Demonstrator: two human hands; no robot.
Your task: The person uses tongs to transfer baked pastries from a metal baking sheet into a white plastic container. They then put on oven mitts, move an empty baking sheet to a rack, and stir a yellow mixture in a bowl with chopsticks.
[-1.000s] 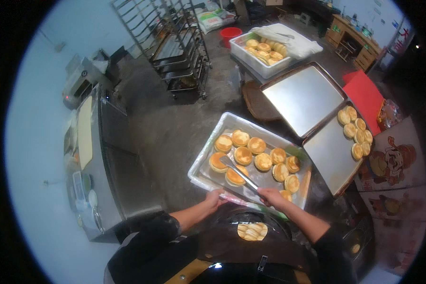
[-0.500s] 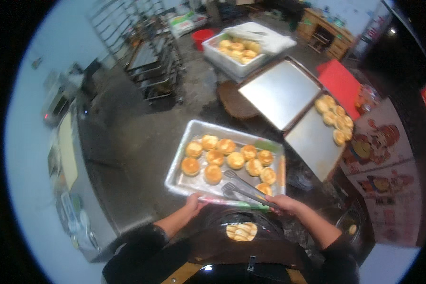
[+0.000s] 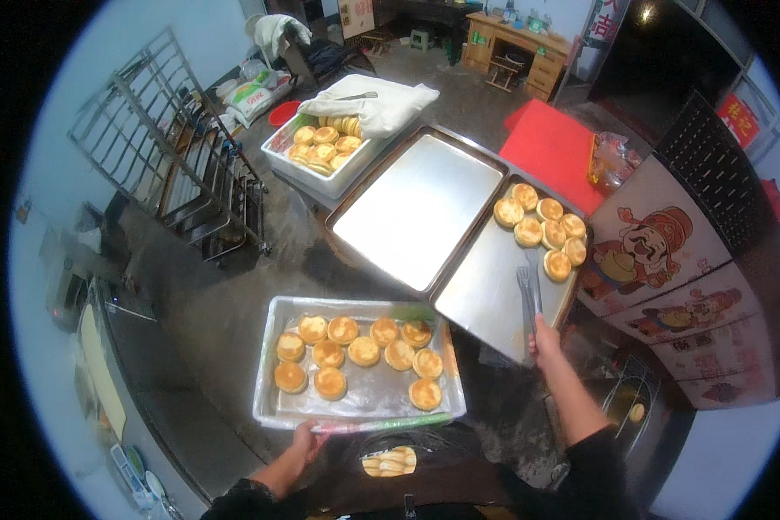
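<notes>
Left hand (image 3: pixel 304 439) gripped near edge of tray of buns (image 3: pixel 360 364), holding it level, probably so buns stayed put. Right hand (image 3: pixel 545 336) closed round metal tongs (image 3: pixel 528 295), tips pointing toward buns on right-hand tray (image 3: pixel 485 299); tong tips seemed empty, view poor. Empty middle tray (image 3: pixel 416 208) lay beside it. White tub of buns (image 3: pixel 325 152) sat farther back under cloth (image 3: pixel 368 100).

I'm in a small bakery workroom: my tray of golden buns (image 3: pixel 355 364) sits just before two big metal baking sheets (image 3: pixel 420 208), with a tall wire rack (image 3: pixel 169 165) to their left and a tub of buns (image 3: pixel 321 147) behind them.
</notes>
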